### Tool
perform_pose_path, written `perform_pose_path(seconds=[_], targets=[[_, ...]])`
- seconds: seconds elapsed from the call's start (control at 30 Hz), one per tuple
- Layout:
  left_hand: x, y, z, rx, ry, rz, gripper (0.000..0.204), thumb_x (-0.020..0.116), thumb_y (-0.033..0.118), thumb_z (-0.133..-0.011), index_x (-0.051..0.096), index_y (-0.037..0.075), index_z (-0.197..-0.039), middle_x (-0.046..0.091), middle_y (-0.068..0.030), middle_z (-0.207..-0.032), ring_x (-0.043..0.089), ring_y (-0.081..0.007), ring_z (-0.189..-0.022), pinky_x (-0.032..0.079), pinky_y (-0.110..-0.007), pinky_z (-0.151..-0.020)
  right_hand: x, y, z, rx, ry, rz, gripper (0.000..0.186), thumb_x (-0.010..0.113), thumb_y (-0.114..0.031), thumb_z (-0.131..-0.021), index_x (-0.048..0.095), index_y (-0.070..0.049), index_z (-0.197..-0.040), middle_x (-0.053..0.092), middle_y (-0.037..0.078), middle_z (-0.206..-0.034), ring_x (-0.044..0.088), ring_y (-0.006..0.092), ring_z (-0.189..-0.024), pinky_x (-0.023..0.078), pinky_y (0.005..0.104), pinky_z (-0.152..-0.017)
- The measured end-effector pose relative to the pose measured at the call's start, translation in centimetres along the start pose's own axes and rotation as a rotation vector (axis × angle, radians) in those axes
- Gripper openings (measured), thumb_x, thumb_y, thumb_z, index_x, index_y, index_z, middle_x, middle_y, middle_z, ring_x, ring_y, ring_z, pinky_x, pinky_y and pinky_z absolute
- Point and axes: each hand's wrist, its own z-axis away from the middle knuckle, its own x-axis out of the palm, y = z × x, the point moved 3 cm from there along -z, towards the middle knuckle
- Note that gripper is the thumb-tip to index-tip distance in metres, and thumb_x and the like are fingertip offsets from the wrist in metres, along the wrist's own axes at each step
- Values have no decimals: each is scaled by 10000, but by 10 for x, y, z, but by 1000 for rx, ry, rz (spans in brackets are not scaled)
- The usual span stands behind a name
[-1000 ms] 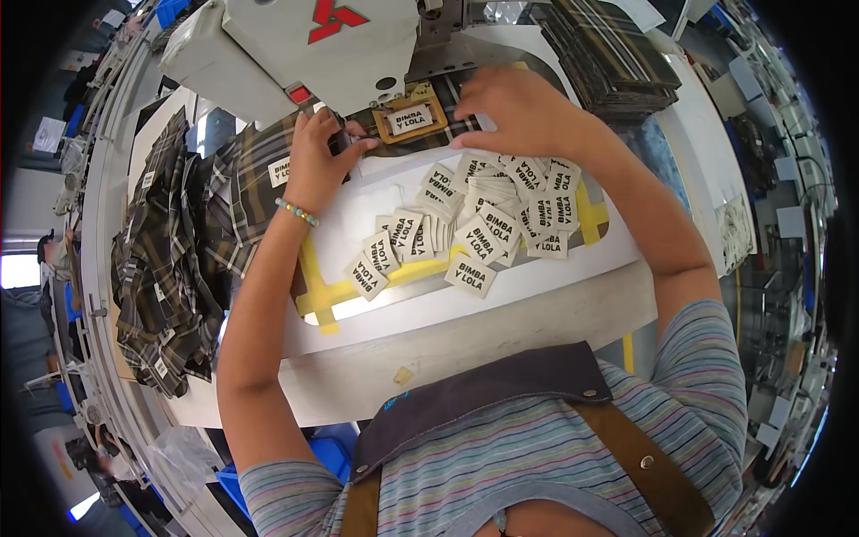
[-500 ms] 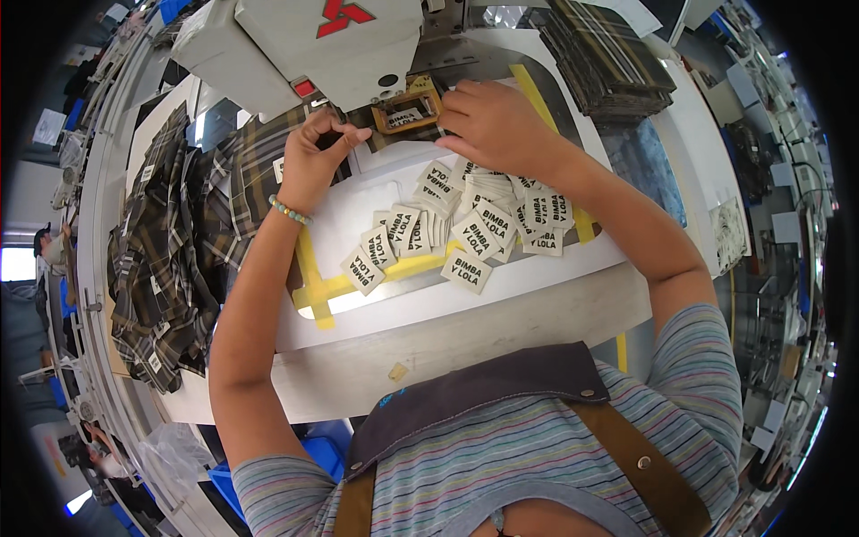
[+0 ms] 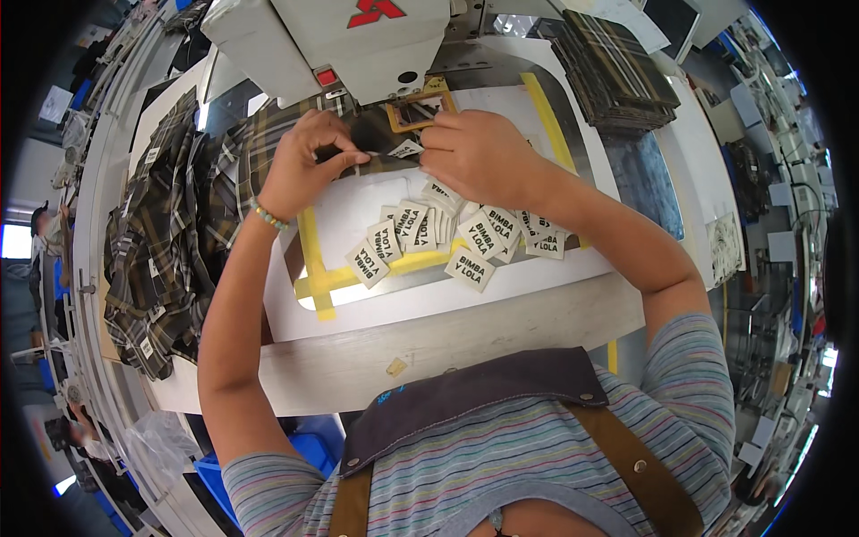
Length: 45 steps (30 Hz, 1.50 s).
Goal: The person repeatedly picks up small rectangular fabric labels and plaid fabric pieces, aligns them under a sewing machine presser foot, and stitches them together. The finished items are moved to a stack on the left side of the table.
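Note:
A dark plaid fabric piece (image 3: 376, 139) stretches between my hands just in front of the sewing machine head (image 3: 362, 45). A white printed label (image 3: 405, 149) lies on it. My left hand (image 3: 304, 166) pinches the fabric's near edge between thumb and fingers. At the other side my right hand (image 3: 479, 157) has its fingers closed on the fabric's edge; its fingertips are partly hidden. Right behind the fabric sits the machine's small orange-brown clamp frame (image 3: 407, 119). Many loose square white labels (image 3: 470, 268) are heaped on the work plate on my side of the hands.
Crumpled plaid pieces (image 3: 161, 259) with labels hang in a pile at the left. A tall stack of flat plaid pieces (image 3: 617, 72) stands at the back right. Yellow tape (image 3: 335, 282) borders the plate. Below the table edge is a blue bin (image 3: 313, 456).
The labelled part of the fabric has come out from the clamp frame toward me. Both hands have shifted slightly nearer, and the right hand now covers some of the loose labels.

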Motion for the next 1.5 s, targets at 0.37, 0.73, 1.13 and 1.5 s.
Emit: perform_pose_path(seconds=[0.37, 0.73, 1.13, 1.5], targets=[[-111, -19, 67, 90, 29, -718, 225, 861, 37, -769, 726, 31, -949, 687, -65, -1052, 658, -311, -1072, 528, -433, -962, -20, 25, 31, 243, 24, -52, 198, 783, -246, -958, 805, -65, -1037, 756, 67, -1066, 715, 264, -987, 590, 378, -818], [-51, -23, 35, -23, 58, -571, 391, 626, 208, -1088, 642, 123, -1469, 622, -78, -1539, 586, -333, -1408, 486, -432, -1156, -38, 11, 37, 242, 9, -169, 159, 755, -230, -974, 801, -77, -973, 768, 30, -1007, 708, 243, -967, 584, 381, -798], [-36, -97, 70, -118, -42, -830, 663, 478, 547, -1111, 396, 228, -1687, 344, -30, -1769, 259, -273, -1647, 189, -501, -1326, 7, -5, -8, 149, -154, -300, 232, 740, -223, -983, 781, -25, -1099, 734, 88, -1018, 693, 269, -1002, 561, 392, -831], [-11, 30, 44, -88, 39, -161, 368, 827, 188, -928, 749, 64, -1265, 742, -88, -1264, 699, -256, -1109, 560, -353, -925, 36, -4, -21, 297, -178, -374, 159, 716, -231, -967, 746, -84, -915, 707, 37, -972, 690, 277, -928, 548, 422, -793]])
